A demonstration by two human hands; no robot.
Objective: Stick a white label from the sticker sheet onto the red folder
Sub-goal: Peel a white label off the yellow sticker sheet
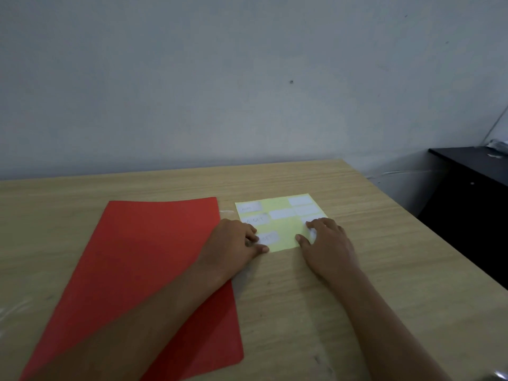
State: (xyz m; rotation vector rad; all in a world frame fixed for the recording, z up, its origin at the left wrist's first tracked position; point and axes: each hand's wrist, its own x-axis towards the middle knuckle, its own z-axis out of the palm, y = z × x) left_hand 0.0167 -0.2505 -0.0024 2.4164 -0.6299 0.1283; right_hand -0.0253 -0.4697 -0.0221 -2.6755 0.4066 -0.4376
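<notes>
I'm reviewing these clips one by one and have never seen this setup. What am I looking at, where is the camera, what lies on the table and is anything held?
There is no machine here: a person works with bare hands, and the single picture comes from a wide-angle camera worn on the head, looking forward and down. On the wooden table lies a red folder, flat, with the left forearm crossing it. Right of it lies a yellow sticker sheet with several white labels. The left hand presses the sheet's near left corner, and the right hand rests its fingers on the sheet's right edge. Nothing is lifted; whether a label is already being peeled is too blurred to tell.
</notes>
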